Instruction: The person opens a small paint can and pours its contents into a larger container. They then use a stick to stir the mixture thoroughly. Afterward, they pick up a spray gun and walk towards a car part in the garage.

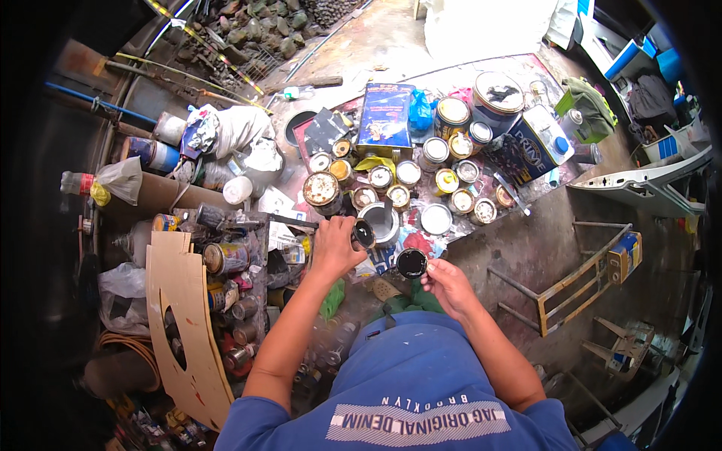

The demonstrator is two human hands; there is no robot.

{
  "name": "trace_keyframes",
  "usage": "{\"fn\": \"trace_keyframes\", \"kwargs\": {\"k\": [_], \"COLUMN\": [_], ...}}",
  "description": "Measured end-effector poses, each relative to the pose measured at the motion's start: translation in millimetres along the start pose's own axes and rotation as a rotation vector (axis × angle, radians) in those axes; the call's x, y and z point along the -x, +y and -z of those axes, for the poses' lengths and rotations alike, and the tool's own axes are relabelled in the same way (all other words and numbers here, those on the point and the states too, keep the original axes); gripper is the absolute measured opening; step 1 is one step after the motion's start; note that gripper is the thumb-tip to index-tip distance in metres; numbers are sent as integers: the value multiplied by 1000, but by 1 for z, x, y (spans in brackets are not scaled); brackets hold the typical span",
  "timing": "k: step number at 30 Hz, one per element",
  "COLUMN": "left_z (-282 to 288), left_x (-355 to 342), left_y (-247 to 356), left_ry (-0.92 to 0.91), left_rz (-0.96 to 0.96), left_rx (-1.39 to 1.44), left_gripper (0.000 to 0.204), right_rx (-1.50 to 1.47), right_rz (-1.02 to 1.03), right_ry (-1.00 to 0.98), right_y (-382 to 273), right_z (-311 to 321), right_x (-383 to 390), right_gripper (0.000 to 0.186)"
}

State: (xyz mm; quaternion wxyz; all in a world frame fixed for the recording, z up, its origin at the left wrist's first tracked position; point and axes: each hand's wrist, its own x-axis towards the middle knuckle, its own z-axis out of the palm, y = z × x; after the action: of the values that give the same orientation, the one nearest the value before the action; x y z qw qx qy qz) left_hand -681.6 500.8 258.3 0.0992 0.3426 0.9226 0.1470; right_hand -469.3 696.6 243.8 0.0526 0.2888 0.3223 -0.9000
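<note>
My left hand [336,248] is closed round a small open can [362,234] with dark contents, tilted, near the table's front edge. A thin dark bar [289,222] runs leftward behind that hand; whether I hold it I cannot tell. My right hand [444,286] pinches a round lid [412,264] with a glossy black face, held up to the right of the small can. Just beyond my hands stands a larger open grey can [380,214] with a dark stick in it. Paint cans [322,188] with stained lids crowd around it, with a white lid [436,218] to the right.
The cluttered table [481,236] holds a blue rectangular tin [380,120] and a dark jug [519,150]. At my left are a cut board [199,338], bottles and cans. At right stand a rusty metal frame [571,308] and white panels [647,188].
</note>
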Motion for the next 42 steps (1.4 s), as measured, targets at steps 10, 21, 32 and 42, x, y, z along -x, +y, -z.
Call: {"fn": "trace_keyframes", "kwargs": {"k": [10,21,32,42], "left_z": [3,8,10,10], "left_x": [-5,-6,-10,-15], "left_y": [2,5,3,4], "left_ry": [-28,-27,-41,-43], "left_rz": [-26,-44,-50,-70], "left_rx": [-32,-63,-115,-133], "left_gripper": [60,55,49,55], "right_rx": [-10,-18,-24,-23], "right_rz": [5,11,24,28], "right_ry": [-5,-10,-25,-13], "right_y": [2,4,2,-2], "right_z": [2,1,0,-1], "right_x": [0,-2,-3,-4], "right_gripper": [21,21,20,20]}}
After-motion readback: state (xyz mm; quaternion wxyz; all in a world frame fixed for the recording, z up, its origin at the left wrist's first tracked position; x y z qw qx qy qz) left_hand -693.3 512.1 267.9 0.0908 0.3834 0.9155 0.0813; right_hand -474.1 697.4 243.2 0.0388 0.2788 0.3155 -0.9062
